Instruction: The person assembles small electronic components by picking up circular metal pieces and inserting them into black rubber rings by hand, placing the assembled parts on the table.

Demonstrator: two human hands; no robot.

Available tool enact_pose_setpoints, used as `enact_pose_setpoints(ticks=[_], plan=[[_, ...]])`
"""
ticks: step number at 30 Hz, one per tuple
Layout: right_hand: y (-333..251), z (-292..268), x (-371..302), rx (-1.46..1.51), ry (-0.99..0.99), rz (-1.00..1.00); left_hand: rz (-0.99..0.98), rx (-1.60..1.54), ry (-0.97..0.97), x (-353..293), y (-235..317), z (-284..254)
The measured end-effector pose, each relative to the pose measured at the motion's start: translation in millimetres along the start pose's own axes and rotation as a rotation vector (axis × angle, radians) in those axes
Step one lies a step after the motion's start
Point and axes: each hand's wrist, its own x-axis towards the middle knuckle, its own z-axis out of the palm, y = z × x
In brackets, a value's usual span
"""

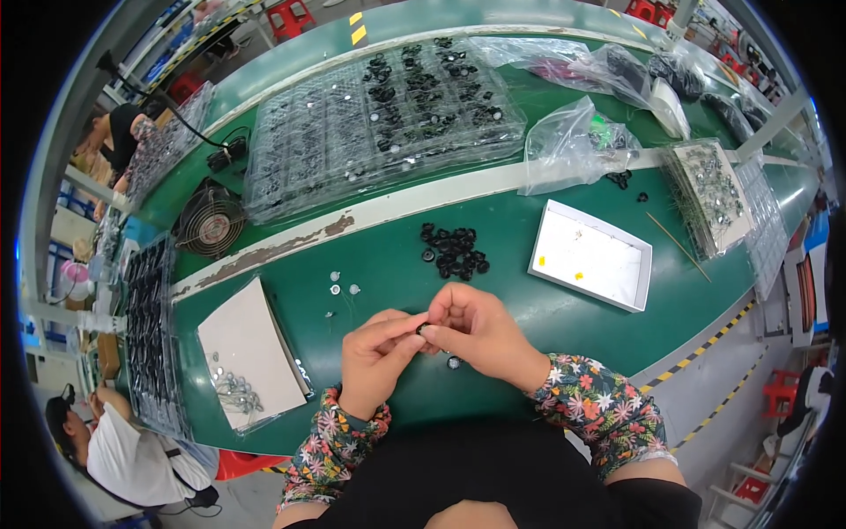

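My left hand (pixel 377 360) and my right hand (pixel 483 342) meet over the near middle of the green table, both closed. Between their fingertips is a small black round part (pixel 422 329), mostly hidden by the fingers. Just below my right hand lies a small silver disc part (pixel 454 362). Beyond my hands sits a loose pile of black ring-shaped parts (pixel 458 254). To the left of the pile are a few small silver discs (pixel 335 288), some with thin wires.
A white open box (pixel 641 273) holds small yellow scraps. At left, silver wired discs (pixel 236 393) lie on a cardboard sheet (pixel 247 339). Clear trays (pixel 304 132) with black parts stand at the back, beside a fan (pixel 210 225). A thin stick (pixel 679 247) lies right.
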Motion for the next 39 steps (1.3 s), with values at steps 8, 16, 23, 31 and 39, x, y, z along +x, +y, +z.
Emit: enact_pose_setpoints(ticks=[8,16,23,31,39], plan=[[0,2,-1,-0.207,0.103,-0.162,-0.234,-0.415,0.106,-1,-1,5],[-1,10,8,-0.625,0.189,-0.446,-0.094,-0.045,0.190,1,-1,5],[-1,19,4,-1.025,0.267,-0.644,-0.023,0.060,0.269,-8,-6,16],[2,18,-1,-1.018,0.251,-0.545,-0.001,0.081,0.234,-3,-4,19],[0,20,5,-0.966,0.270,-0.474,-0.084,-0.009,0.235,3,-15,17]])
